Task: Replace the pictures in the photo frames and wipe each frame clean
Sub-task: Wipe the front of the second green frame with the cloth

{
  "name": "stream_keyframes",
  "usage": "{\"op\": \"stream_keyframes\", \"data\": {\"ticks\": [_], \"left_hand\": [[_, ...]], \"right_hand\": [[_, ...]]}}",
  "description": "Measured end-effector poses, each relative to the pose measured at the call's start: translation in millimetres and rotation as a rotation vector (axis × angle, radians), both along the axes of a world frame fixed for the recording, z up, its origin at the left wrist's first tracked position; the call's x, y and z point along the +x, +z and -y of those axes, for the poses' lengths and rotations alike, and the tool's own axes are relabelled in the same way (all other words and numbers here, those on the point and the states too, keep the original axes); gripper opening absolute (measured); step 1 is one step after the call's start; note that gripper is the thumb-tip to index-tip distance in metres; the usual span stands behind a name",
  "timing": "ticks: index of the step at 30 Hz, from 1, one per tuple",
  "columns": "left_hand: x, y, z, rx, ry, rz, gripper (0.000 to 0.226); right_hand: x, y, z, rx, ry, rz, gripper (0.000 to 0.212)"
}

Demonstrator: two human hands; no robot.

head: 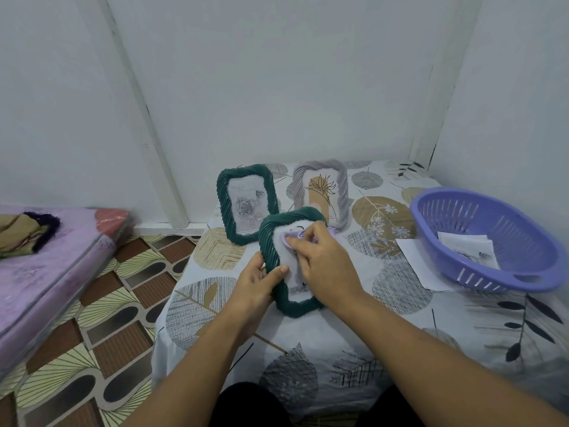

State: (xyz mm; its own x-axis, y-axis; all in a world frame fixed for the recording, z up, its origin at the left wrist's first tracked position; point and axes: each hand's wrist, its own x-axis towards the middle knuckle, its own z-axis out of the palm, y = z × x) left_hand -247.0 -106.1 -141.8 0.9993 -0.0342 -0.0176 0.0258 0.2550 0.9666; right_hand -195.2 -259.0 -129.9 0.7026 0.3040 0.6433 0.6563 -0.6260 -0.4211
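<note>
Mid-task: left hand [255, 280] grips the green frame [289, 263] at picture centre; right hand [323, 257] pinches a lilac cloth [292, 238], wiping its glass.

Table [338, 340] draped in leaf-print cloth. Standing upright at far edge: green frame [246, 204] and grey frame [321, 192], side by side. At right: purple basket [483, 238], resting partly on white paper sheet [415, 257].
</note>
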Motion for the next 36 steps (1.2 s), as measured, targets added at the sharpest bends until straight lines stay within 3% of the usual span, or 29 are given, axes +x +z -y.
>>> {"op": "stream_keyframes", "data": {"ticks": [5,36], "left_hand": [[0.4,-0.7,0.4,0.011,-0.007,0.0,0.042],[-1.9,1.0,1.4,-0.003,-0.002,-0.006,0.041]], "right_hand": [[7.2,3.8,5.6,0.083,-0.071,-0.01,0.024],[3.5,7.0,8.7,0.02,-0.043,0.008,0.025]]}}
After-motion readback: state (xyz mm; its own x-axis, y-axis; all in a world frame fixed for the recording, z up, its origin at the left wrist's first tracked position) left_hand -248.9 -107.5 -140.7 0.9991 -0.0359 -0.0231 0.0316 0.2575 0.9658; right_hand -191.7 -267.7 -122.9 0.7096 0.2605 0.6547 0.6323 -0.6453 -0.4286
